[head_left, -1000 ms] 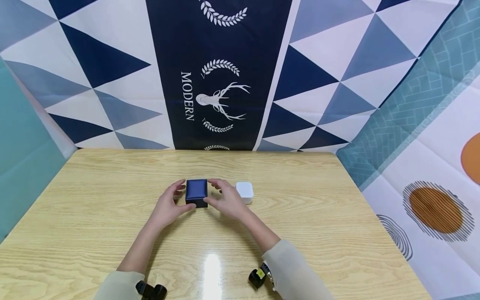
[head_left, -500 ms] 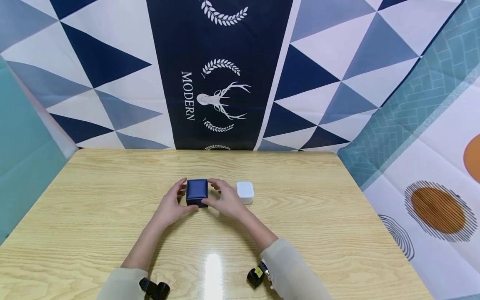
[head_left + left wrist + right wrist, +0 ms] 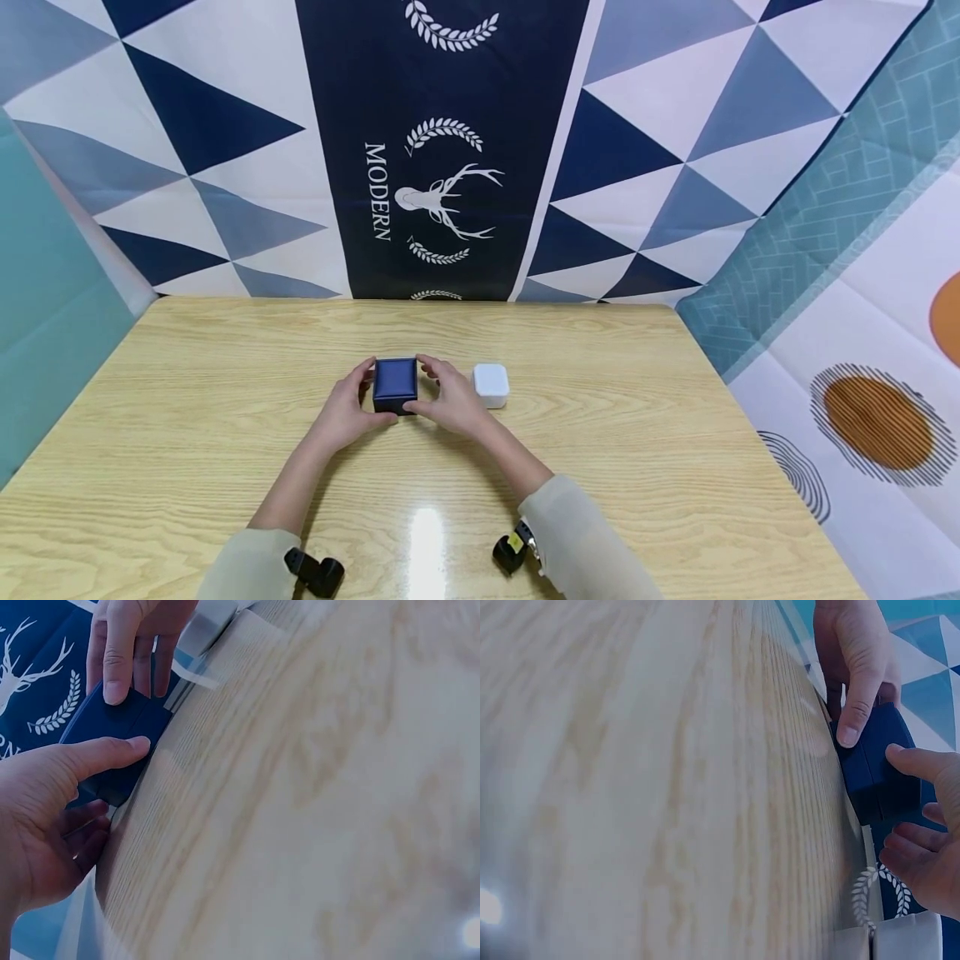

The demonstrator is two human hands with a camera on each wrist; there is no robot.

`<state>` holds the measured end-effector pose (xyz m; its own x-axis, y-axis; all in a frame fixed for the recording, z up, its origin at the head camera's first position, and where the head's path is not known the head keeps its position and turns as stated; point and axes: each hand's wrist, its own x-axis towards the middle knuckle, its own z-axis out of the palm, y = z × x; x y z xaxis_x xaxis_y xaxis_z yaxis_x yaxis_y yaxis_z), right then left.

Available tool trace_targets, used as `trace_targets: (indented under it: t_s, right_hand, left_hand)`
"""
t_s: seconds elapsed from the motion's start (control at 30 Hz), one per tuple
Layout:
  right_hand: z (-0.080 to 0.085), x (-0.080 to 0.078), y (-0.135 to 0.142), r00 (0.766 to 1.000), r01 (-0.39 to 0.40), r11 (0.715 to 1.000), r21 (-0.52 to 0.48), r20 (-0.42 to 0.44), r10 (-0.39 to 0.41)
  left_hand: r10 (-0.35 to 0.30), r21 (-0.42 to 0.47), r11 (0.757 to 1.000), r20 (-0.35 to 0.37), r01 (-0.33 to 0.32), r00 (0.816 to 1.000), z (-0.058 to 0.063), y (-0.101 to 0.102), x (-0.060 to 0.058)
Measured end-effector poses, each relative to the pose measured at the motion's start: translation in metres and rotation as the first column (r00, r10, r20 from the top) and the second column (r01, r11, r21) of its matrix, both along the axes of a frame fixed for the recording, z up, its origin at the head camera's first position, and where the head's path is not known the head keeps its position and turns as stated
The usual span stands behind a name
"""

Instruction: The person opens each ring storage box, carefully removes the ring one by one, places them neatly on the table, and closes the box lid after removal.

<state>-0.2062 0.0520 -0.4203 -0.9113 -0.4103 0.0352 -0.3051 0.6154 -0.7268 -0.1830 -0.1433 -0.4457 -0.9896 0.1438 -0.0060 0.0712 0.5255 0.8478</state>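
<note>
A small dark blue jewelry box (image 3: 395, 380) with a padded top stands on the wooden table, between both hands. My left hand (image 3: 345, 412) grips it from the left, thumb on the front face and fingers round the side. From the right, my right hand (image 3: 453, 402) holds it, with the index fingertip at the far corner and the thumb on the front. A seam runs across the box (image 3: 868, 769) in the right wrist view; the left thumb lies below it, the right thumb on the lid part above. The lid is closed. Its far side is hidden.
A white rounded box (image 3: 491, 384) stands just right of the right hand. The wooden table (image 3: 600, 433) ends at a patterned cloth backdrop (image 3: 450, 200). Black wrist cameras sit near both sleeves, and a bright reflection lies on the near tabletop.
Both hands have closed in on the jewelry box, the left moving slightly right and its thumb farther along the front. The jewelry box itself stays nearly in place.
</note>
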Motion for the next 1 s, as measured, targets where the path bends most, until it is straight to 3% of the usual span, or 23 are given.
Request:
trace_targets:
  t_s: [0.8,1.0]
  right_hand:
    - [-0.001,-0.0033,-0.0046,0.999,-0.021,0.999,0.039,0.033,0.02]
    - [-0.0023,-0.0053,-0.0051,0.998,-0.033,0.999,-0.005,0.054,0.033]
  left_hand:
    - [0.013,-0.084,0.996,0.023,-0.012,1.0,-0.0016,-0.0005,-0.0035]
    - [-0.015,-0.045,0.999,0.031,0.016,0.999,-0.002,-0.0016,-0.0047]
